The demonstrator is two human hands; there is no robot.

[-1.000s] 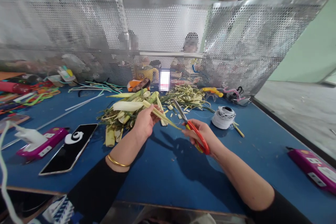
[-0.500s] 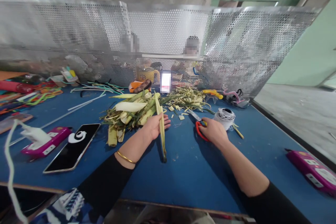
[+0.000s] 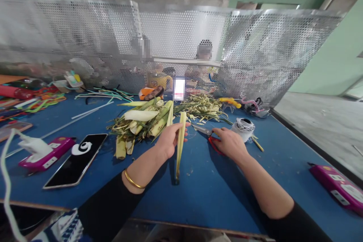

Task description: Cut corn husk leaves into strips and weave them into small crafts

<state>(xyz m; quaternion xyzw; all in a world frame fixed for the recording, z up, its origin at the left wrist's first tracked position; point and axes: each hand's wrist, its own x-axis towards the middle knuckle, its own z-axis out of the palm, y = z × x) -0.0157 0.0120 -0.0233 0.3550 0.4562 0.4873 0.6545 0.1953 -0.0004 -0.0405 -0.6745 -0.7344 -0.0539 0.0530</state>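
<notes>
My left hand (image 3: 169, 140) holds a long pale green leaf strip (image 3: 180, 140), its dark narrow end pointing toward me. To the right, my right hand (image 3: 229, 143) is on the red-handled scissors (image 3: 214, 144), whose blades point left toward the strip. Left of my left hand lies a heap of husks and leaves (image 3: 138, 123). Behind the scissors is a pile of cut scraps (image 3: 202, 106). A spool of white string (image 3: 243, 129) stands just beyond my right hand.
On the blue table (image 3: 198, 200) are a black phone (image 3: 72, 166), a magenta power strip (image 3: 51, 153) and another at right (image 3: 337, 187). A perforated metal screen (image 3: 181, 34) runs along the back, with people behind it. Coloured strips (image 3: 42, 104) lie far left.
The strip in my left hand has moved right and nearer to me, and its upper end is now shorter. My right hand and the scissors have shifted slightly left.
</notes>
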